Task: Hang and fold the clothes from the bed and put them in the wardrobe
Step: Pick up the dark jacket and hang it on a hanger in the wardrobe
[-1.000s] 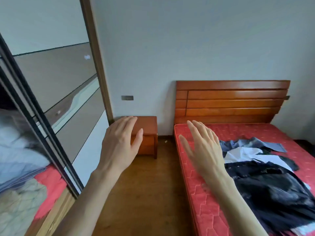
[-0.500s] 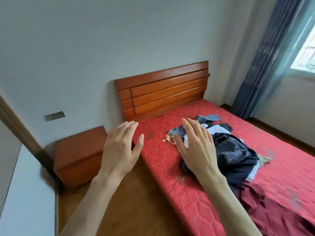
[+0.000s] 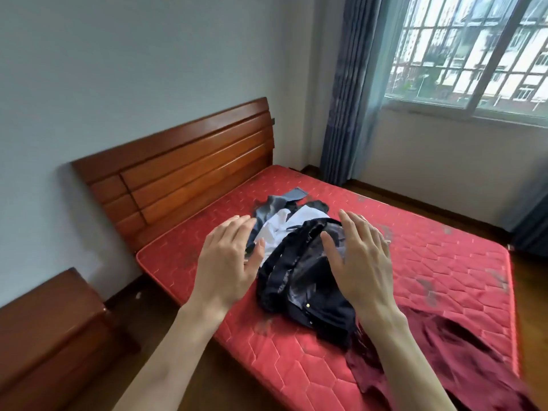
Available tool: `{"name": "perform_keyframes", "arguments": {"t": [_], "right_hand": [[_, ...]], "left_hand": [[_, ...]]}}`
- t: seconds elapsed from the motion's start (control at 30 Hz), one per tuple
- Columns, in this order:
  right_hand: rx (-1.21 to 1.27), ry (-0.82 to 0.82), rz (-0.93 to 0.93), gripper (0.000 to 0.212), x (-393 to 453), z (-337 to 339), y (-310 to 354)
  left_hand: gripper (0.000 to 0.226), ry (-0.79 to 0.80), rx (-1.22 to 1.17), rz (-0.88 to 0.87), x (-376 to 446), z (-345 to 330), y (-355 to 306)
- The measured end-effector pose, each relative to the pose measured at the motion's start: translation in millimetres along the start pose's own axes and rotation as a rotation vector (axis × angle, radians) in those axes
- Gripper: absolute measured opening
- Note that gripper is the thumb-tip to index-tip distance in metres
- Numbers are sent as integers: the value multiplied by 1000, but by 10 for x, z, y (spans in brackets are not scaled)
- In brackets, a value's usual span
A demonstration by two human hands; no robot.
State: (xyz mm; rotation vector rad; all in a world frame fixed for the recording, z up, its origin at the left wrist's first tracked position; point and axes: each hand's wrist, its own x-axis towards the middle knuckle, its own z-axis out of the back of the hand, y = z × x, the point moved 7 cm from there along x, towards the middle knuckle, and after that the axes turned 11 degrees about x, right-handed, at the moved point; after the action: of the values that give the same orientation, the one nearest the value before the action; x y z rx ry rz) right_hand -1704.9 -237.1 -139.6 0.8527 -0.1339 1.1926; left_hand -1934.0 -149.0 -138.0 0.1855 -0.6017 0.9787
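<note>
dark clothes piled on red bed.

Single head-worn view, angled down, close over bed, facing window

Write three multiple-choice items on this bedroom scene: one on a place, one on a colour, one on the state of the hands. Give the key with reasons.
1. Where does the clothes pile lie?
A. on the mattress
B. on the floor
C. on the nightstand

2. What colour is the garment nearest the camera?
A. white
B. dark red
C. yellow

3. How are the hands?
A. both open, holding nothing
B. both gripping cloth
C. one holding a hanger

Key: 1 A, the pile rests on the red mattress. 2 B, maroon cloth lies at lower right. 3 A, the left hand and right hand show spread fingers above the pile.
</note>
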Motion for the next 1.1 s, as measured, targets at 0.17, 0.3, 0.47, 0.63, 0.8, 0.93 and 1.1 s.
{"name": "perform_keyframes", "arguments": {"t": [0.17,0.3,0.47,0.63,0.8,0.93,1.1], "right_hand": [[-4,-39,-108,63,430,-21,-504],[-22,-55,-160,66,772,-45,-872],[-58,-65,-198,69,1094,-101,-1254],[-92,-49,-221,66,1304,-143,-1470],[-108,-40,-213,66,1493,-240,-1575],[-138,-45,-222,59,1616,-445,-1667],[-182,-32,-305,58,1852,-841,-1832]], "left_hand": [[50,6,-25,-87,634,-407,-241],[50,6,-42,-131,1125,-731,-444],[48,18,-63,-161,1492,-1117,-565],[49,16,-101,-188,1809,-1388,-650],[46,23,-91,-253,2077,-1708,-708],[46,37,-66,-317,2264,-2038,-706],[47,84,-76,-364,2599,-2551,-575]]}}
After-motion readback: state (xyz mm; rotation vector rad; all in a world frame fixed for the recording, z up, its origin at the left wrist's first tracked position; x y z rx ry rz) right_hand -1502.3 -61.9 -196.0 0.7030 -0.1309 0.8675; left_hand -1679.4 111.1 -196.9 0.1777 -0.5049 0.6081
